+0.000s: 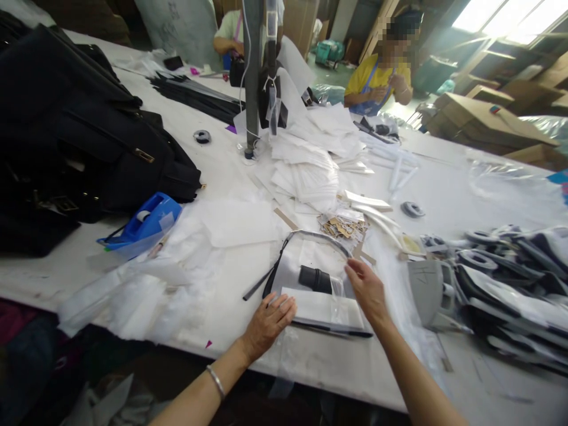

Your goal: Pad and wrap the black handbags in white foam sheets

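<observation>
A grey handbag with black edging (pixel 288 278) lies flat on the table in front of me. White paper and clear film cover part of its front, and a black rolled piece (pixel 316 278) rests across its middle. The wrapped handle (pixel 317 235) arches away from me, while a thin black strap (pixel 260 284) sticks out at the left. My left hand (pixel 270 322) lies with its fingers flat on the bag's lower left corner. At the handle's right end, my right hand (pixel 367 290) has thumb and fingers closed on it.
Black bags (pixel 89 130) are heaped left, beside a blue tape dispenser (pixel 148 219). White paper sheets (pixel 306 171) and tags (pixel 341 226) lie beyond the handbag. A grey tape dispenser (pixel 428 290) and stacked grey-black bags (pixel 510 296) stand right. A post (pixel 254 77) rises behind; two people work across.
</observation>
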The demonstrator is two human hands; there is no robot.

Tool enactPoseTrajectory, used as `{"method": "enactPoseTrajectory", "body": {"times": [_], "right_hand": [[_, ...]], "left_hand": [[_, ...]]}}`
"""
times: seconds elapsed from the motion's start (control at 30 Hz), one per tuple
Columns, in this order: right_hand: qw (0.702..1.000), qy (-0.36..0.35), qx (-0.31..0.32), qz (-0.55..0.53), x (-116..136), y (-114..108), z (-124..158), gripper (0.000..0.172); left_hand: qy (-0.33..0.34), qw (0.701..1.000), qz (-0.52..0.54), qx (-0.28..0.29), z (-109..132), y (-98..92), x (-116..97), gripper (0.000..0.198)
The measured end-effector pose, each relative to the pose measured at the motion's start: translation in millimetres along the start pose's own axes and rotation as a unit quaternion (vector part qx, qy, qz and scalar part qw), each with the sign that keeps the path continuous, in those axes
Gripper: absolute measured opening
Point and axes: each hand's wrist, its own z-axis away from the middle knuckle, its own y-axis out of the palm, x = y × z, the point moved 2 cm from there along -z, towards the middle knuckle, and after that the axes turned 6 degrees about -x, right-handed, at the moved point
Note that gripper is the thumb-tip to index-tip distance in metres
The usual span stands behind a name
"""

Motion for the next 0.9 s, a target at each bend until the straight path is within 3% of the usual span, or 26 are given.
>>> {"method": "enactPoseTrajectory", "body": {"times": [0.07,0.13,0.27,0.37,0.5,0.6,0.67,0.73,0.8,0.9], "right_hand": [[0.993,0.067,0.098,0.014,10,48,-17,0.041],[0.985,0.103,0.135,0.018,11,84,-30,0.035],[0.978,0.123,0.168,0.014,3,123,-45,0.032],[0.98,0.11,0.165,0.02,1,128,-48,0.028],[0.994,0.062,0.078,0.034,8,111,-40,0.025],[0.998,-0.048,0.013,0.023,21,98,-21,0.027],[0.987,-0.136,0.079,0.041,31,101,-6,0.03],[0.959,-0.174,0.201,0.099,38,111,6,0.032],[0.931,-0.166,0.281,0.162,42,120,10,0.035],[0.917,-0.135,0.331,0.176,44,126,2,0.039]], "left_hand": [[-0.002,1.0,-0.003,0.007,-1,-1.8,0,0.038],[-0.003,1.0,-0.008,0.016,-1,-2.2,0,0.039],[0.001,1.0,-0.005,0.024,3,-0.2,0,0.04],[-0.003,1.0,-0.001,0.02,5,0.9,-1,0.039],[-0.009,1.0,0.0,0.021,5,0.2,-1,0.038],[-0.013,1.0,0.002,0.016,4,-1.2,-2,0.038],[-0.014,1.0,0.002,0.013,3,-2.1,-2,0.039],[-0.015,1.0,0.002,0.015,3,-2.6,-2,0.039],[-0.017,1.0,0.004,0.017,3,-2.9,-2,0.039],[-0.025,1.0,0.011,0.011,3,-3.2,-2,0.039]]}}
